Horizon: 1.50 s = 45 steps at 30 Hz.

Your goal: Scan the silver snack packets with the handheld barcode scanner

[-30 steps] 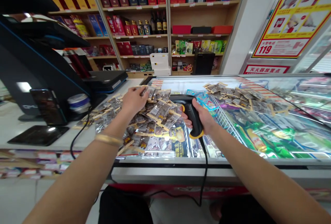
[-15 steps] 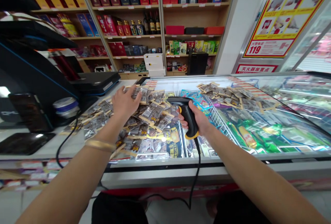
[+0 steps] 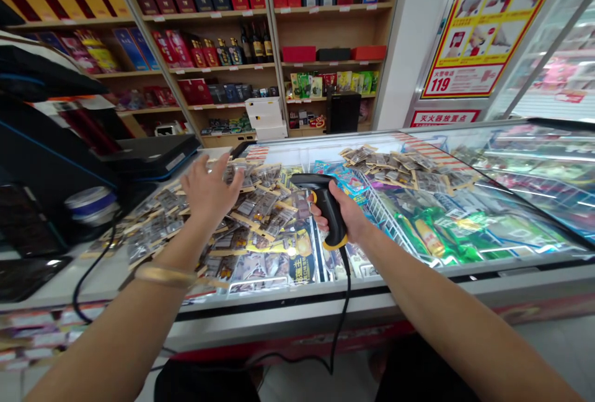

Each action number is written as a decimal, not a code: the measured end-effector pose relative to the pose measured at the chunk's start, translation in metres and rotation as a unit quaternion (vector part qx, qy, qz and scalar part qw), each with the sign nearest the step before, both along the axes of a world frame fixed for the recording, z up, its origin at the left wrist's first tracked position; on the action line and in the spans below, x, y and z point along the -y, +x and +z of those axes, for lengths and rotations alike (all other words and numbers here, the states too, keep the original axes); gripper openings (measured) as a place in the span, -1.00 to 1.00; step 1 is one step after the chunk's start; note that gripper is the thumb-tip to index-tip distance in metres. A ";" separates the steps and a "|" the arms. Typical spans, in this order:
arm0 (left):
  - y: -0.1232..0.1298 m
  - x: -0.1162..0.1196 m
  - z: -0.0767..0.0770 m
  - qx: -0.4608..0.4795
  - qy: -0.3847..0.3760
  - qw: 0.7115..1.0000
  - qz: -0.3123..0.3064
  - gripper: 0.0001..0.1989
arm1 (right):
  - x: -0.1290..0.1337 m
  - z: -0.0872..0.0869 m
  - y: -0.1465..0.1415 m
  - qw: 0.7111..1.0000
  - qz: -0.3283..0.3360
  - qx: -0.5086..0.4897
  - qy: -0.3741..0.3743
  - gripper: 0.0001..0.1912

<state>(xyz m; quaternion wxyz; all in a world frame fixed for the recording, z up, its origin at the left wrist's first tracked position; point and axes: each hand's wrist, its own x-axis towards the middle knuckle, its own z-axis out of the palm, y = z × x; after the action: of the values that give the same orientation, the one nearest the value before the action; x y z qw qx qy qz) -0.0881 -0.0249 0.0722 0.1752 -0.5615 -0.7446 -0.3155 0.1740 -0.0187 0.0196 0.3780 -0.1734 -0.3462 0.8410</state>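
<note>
the left hand [image 3: 210, 190] is open, fingers spread over the far part of the large heap of packets [image 3: 267, 207]; whether a fingertip touches one cannot be told. the right hand [image 3: 348, 213] is closed round the grip of the barcode scanner [image 3: 331, 216], its head turned toward that heap. no packet is gripped by either hand.

the large heap runs from the right end of the counter [image 3: 109, 278] onto the left end of the freezer [image 3: 288, 312], reaching close to its near edge at the left corner. the packets overlap loosely, at many angles. to the right of the scanner, toward the freezer's far edge, lies the small heap of packets [image 3: 400, 168], well apart from the first. as a judgement, the handling looks partway along: the packets are in two groups, the left one much the larger, but nothing marks which have been scanned, so what is done and what is left cannot be counted.

the cord [image 3: 346, 303] hangs from the scanner past the freezer's near edge. under the glass are a wire basket [image 3: 388, 216] and green packages [image 3: 458, 228]. farther out, shelves [image 3: 332, 8] hold boxes and bottles.
</note>
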 end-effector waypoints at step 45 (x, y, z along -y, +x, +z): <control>0.248 -0.233 -0.036 0.172 -0.211 0.934 -0.232 -0.31 | -0.080 -0.002 0.326 0.850 -0.486 0.206 -0.001 -0.50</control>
<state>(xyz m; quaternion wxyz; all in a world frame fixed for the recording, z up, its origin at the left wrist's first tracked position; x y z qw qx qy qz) 0.1603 0.2078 0.0360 -0.1565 -0.6796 -0.6618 -0.2750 0.5001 0.0618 0.0173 0.6581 -0.4888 -0.2872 0.4954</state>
